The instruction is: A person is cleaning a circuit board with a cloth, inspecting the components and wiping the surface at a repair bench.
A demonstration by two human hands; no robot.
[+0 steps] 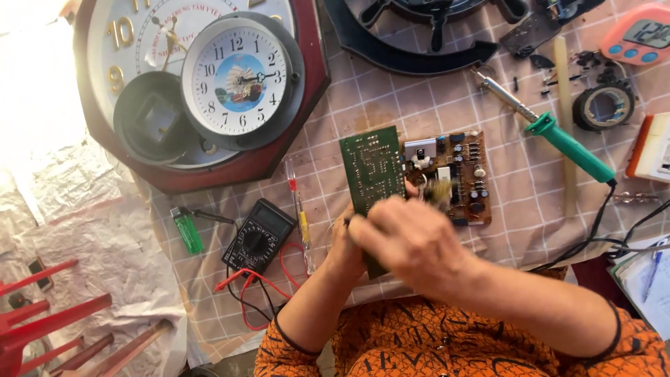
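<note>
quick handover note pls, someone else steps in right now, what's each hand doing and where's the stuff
Left hand: grips the lower end of the green circuit board, held tilted above the table.
Right hand: crosses over the left, blurred; holds a small brush at the board's right edge.
Brown circuit board lies flat just right of the green one. Soldering iron lies unheld, further right. Multimeter, leads attached, and green lighter lie to the left.
Done or left: cannot tell from this view.

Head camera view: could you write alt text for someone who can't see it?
Two hands, left hand and right hand, hold a green circuit board above a checked tablecloth, beside a brown component board, a black multimeter and a green-handled soldering iron.
</note>
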